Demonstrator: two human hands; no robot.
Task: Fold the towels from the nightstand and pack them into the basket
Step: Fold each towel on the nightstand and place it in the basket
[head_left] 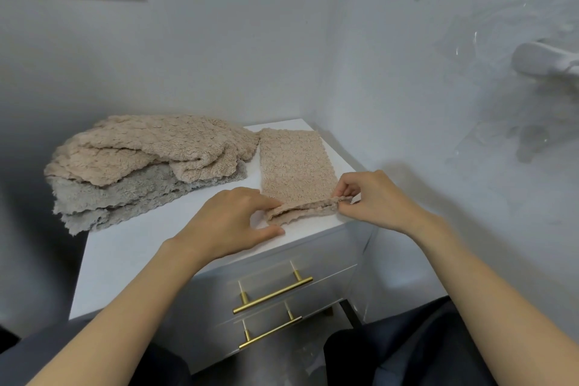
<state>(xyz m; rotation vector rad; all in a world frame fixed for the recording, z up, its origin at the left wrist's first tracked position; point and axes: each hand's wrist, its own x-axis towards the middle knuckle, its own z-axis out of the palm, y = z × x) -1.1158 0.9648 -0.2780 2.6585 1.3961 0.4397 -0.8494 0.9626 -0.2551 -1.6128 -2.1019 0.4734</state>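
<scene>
**Both hands at the near edge of a beige towel**

The right hand (372,197) pinches the near right corner of the beige towel (297,163) between thumb and curled fingers, narrowly closed, and holds that corner slightly off the surface. The left hand (232,219) lies flatter. Its fingers are stretched out nearly straight, with the tips on the towel's near left corner, and the thumb is spread apart from them, low over the nightstand (141,260). Whether any left fingertip reaches under the cloth cannot be told.

Between the two hands the towel's near edge is raised into a low ridge. Beyond them the rest of the towel lies flat as a long narrow strip running away towards the wall.

Left of the left hand and farther back sits a loose pile of towels (150,160), with beige ones on top and grey ones beneath. The grey edges hang over the nightstand's left side.

Below the hands, on the nightstand's front, are two brass drawer handles (272,294).
</scene>
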